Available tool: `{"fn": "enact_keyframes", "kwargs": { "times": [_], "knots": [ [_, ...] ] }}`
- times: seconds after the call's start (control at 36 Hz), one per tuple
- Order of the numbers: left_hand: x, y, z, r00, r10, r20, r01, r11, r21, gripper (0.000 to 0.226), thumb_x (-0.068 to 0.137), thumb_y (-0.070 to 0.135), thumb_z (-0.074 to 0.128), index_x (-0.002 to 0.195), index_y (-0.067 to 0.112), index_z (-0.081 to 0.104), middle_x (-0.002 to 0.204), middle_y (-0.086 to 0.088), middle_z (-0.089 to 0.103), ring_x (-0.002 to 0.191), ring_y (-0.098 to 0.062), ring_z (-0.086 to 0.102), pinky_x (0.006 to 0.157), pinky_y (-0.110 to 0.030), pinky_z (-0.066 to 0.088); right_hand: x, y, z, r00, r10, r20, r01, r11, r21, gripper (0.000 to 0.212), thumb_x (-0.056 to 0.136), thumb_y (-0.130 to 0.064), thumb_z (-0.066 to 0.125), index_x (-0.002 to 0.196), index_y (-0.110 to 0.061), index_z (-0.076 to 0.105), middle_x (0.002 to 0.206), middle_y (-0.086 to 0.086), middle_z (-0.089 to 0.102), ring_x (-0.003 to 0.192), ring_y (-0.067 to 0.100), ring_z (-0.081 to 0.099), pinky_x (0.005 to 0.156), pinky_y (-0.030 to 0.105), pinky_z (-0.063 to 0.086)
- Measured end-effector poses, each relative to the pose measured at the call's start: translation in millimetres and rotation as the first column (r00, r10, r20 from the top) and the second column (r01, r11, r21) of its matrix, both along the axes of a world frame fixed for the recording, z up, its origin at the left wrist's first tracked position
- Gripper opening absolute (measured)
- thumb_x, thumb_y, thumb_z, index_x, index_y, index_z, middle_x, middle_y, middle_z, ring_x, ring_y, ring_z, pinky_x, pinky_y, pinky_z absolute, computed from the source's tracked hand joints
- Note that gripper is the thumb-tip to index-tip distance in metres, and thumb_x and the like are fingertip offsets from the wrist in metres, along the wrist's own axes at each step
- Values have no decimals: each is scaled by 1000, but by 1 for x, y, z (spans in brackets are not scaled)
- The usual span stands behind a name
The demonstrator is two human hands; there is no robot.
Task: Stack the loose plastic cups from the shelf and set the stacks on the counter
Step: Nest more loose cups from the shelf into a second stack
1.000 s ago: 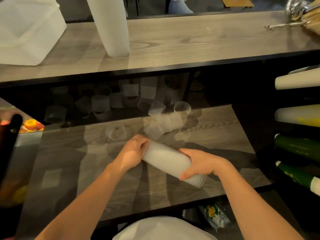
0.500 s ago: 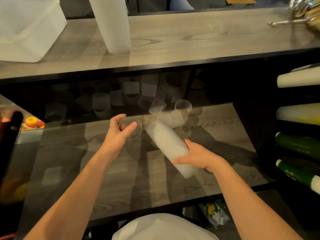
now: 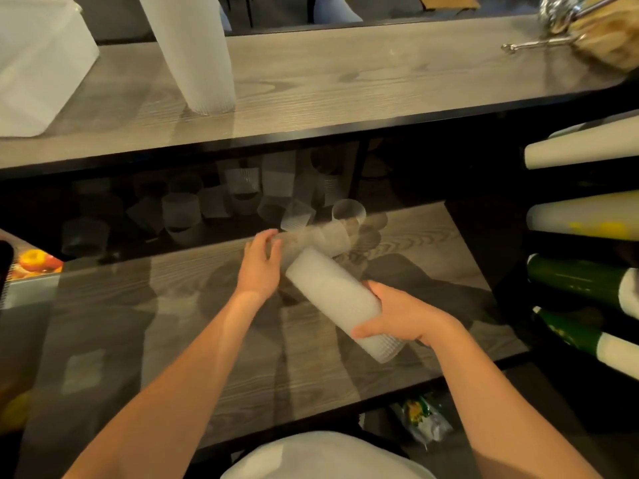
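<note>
A tilted stack of translucent ribbed plastic cups (image 3: 337, 299) is held above the grey wood-grain shelf (image 3: 214, 340), the right hand (image 3: 401, 316) wrapped round its near end. The left hand (image 3: 260, 267), fingers loosely spread, is at the stack's far end beside loose clear plastic cups (image 3: 325, 233). Another tall cup stack (image 3: 193, 50) stands on the grey counter (image 3: 345, 74) above.

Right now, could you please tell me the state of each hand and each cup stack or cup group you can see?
Right hand: grips the held stack.
Held stack: tilted above the shelf.
Left hand: open, beside the stack's top.
Loose cups: scattered on the shelf, unstacked.
Finished stack: upright on the counter.
</note>
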State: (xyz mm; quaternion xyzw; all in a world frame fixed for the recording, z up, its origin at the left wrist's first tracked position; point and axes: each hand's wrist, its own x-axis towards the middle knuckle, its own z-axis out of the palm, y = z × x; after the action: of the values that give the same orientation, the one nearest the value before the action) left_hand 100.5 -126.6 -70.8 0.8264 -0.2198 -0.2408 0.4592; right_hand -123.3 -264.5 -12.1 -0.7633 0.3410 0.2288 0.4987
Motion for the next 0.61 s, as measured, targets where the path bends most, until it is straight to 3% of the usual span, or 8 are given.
{"fn": "enact_keyframes", "kwargs": {
  "times": [0.08,0.14,0.19,0.28,0.39,0.5,0.56,0.61],
  "knots": [
    [9,-10,-21,987,-137,-89,149,978,144,60,95,31,61,149,30,36,148,-6,44,142,-29,35,118,-47,29,-6,0,-3,994,-108,16,107,994,37,81,76,-31,86,143,-27,40,121,-11,56,104,3,54,76,22,47],
    [11,-12,-30,968,-241,-73,252,925,285,70,88,34,69,148,37,32,150,-7,38,142,-35,31,117,-52,27,-10,0,-6,990,-138,28,137,990,45,85,76,-30,86,146,-28,38,122,-11,55,104,2,54,75,20,46],
    [15,-12,-37,977,-196,-85,213,911,352,69,88,40,69,146,38,32,147,-7,40,137,-35,35,114,-54,31,-13,-1,-6,987,-157,18,156,986,51,87,76,-31,86,148,-28,36,122,-12,55,105,3,54,75,20,45],
    [22,-6,-40,978,-84,-189,114,982,153,64,87,32,72,142,35,39,139,-5,50,121,-24,51,105,-49,45,-19,-2,-6,984,-177,18,175,981,79,86,78,-30,85,149,-29,35,119,-15,54,103,-2,52,72,18,43],
    [26,14,-12,932,-142,-333,124,989,-74,59,87,19,73,136,33,44,122,-1,59,106,-14,61,87,-32,56,-24,-4,-8,982,-189,11,187,979,84,87,79,-31,84,150,-28,33,117,-17,53,101,-3,51,71,17,42],
    [23,24,20,842,-356,-405,305,934,-187,66,71,48,82,127,25,57,123,-2,65,115,-21,62,98,-38,50,-24,-5,-2,993,-118,-5,119,992,37,88,79,-29,84,150,-27,33,119,-15,50,107,5,51,78,21,44],
    [16,18,26,807,-437,-396,384,899,-210,58,75,51,75,128,32,60,133,3,59,123,-17,56,105,-37,44,-22,-6,1,998,-52,-22,53,998,16,94,78,-29,85,154,-26,29,124,-14,46,115,8,49,88,25,44],
    [6,9,27,782,-511,-357,498,856,-137,50,81,56,66,129,47,56,141,6,51,128,-15,49,110,-40,39,-19,-8,3,999,18,-37,-18,1000,0,101,75,-32,87,156,-25,26,132,-13,45,120,10,47,95,28,43]
  ]
}}
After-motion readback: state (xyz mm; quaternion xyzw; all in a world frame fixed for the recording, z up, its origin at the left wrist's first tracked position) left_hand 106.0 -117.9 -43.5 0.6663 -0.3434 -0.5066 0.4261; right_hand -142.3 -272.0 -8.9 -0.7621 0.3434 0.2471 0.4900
